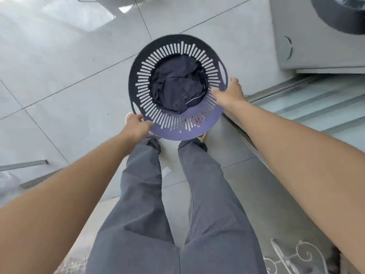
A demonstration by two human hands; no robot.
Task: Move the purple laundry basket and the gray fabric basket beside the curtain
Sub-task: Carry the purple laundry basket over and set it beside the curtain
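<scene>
The round purple laundry basket (178, 133) with slotted walls is seen from straight above, just in front of my feet, over the grey tiled floor. Dark navy clothes (177, 88) lie crumpled in its bottom. My left hand (138, 125) grips the near-left rim, close to a handle slot. My right hand (229, 91) grips the right rim, just below the other handle slot. Whether the basket rests on the floor or hangs lifted I cannot tell. The gray fabric basket and the curtain are not in view.
A grey washing machine (316, 36) stands at the top right. A sliding-door floor track (276, 89) with a glass panel runs along the right. A metal bar (23, 165) lies at the left, and white wrought-iron scrollwork (292, 258) sits at the bottom right.
</scene>
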